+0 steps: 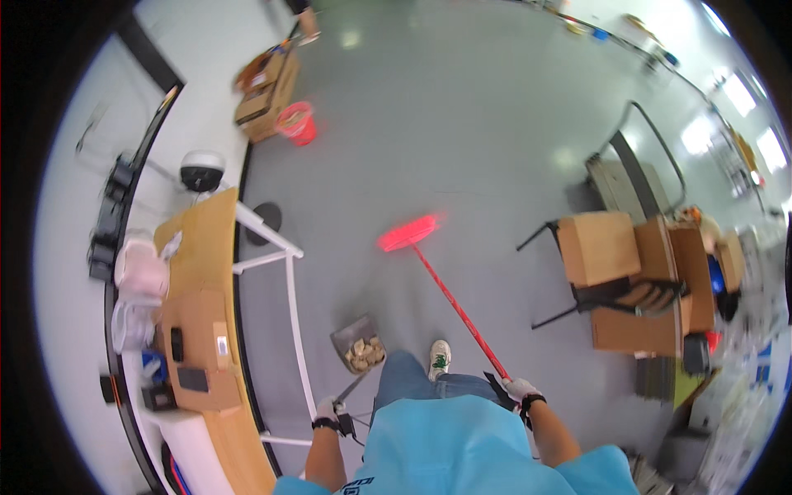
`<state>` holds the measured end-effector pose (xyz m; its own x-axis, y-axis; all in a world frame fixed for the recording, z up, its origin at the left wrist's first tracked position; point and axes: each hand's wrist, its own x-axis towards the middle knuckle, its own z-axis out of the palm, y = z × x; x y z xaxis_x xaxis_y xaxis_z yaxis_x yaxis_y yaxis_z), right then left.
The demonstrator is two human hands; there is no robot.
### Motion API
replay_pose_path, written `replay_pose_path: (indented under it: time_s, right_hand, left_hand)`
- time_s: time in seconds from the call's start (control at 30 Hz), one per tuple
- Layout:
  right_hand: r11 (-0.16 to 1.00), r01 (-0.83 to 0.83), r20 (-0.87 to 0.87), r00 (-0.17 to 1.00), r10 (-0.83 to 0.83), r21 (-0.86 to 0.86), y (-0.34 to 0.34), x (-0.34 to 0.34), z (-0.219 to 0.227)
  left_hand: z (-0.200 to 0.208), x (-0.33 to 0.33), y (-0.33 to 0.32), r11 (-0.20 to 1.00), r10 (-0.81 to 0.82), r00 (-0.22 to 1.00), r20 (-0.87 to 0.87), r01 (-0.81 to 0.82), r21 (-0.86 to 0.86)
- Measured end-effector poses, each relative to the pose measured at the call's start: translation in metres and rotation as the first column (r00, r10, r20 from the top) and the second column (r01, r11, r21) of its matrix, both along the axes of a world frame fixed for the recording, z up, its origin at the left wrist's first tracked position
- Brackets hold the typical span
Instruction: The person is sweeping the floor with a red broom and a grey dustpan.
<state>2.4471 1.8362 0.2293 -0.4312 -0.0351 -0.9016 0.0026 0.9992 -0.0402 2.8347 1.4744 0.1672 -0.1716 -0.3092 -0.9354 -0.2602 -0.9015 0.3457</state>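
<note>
My right hand (520,390), in a pale glove with a black wrist strap, is closed round the upper end of a red broom handle (458,309). The bright red broom head (408,233) rests out on the floor ahead, slightly blurred. Low on the left, my gloved left hand (328,410) grips the handle of a grey dustpan (341,337). Several beige chunks (363,355) lie in the pan, which is apart from the broom head. Both wrists carry small black devices.
Along the left wall stands a white-framed wooden table (198,247) with boxes on it. A red bucket (297,124) and cardboard boxes (268,95) are farther off. At right are a black chair (615,293) bearing a carton (598,247) and a cart (631,186). Another person's leg (308,23) shows far away.
</note>
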Motion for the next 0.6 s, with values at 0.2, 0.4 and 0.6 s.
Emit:
replay_pose_path:
  time_s: [0.2, 0.4, 0.6]
  right_hand:
    - [0.998, 0.066, -0.026, 0.997, -0.066, -0.009, 0.001, 0.045, 0.054]
    - [0.982, 0.167, -0.069, 0.982, -0.173, -0.085, -0.008, 0.110, 0.067]
    - [0.943, 0.324, 0.021, 0.946, -0.323, -0.076, 0.064, 0.203, 0.065]
  left_hand:
    - [0.001, 0.068, 0.043, 0.997, 0.037, 0.997, 0.074, -0.041, 0.058]
    - [-0.013, 0.125, 0.076, 0.957, 0.212, 0.967, 0.145, -0.235, 0.170]
    - [-0.047, 0.180, 0.098, 0.997, -0.029, 0.997, 0.065, 0.025, 0.072]
